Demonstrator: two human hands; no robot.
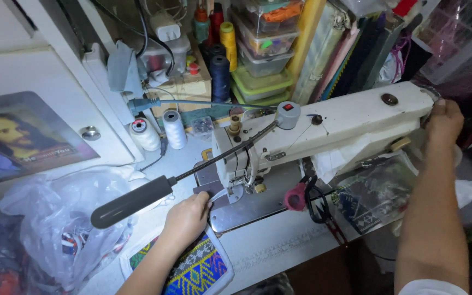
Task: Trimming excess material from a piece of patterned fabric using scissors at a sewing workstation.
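- Head view, looking down on a cream sewing machine (323, 128) sitting on a white table (279, 251).
- Left hand (187, 217) is near the needle end, fingers pinching a small dark fabric piece (210, 192) lying flat on the metal plate (249, 207) under the presser foot. So that hand is closed on the fabric.
- Right hand (443, 121) is way over at the far right end of the machine, wrapped around the handwheel (430, 94); the wheel is mostly hidden by the fingers.
- Hands are well apart, one at each end of the machine.
- Bright patterned woven cloth (200, 270) lies under the left wrist, near edge of the table.
- Grey lamp head on a gooseneck (132, 202) sits just left of the left hand.
- Black scissors with a pink pad (312, 203) lie on the table right of the plate, next to a clear bag of patterned bits (375, 194).
- White thread cones (159, 131) stand far left, with a crumpled plastic bag (45, 229) at the near left.
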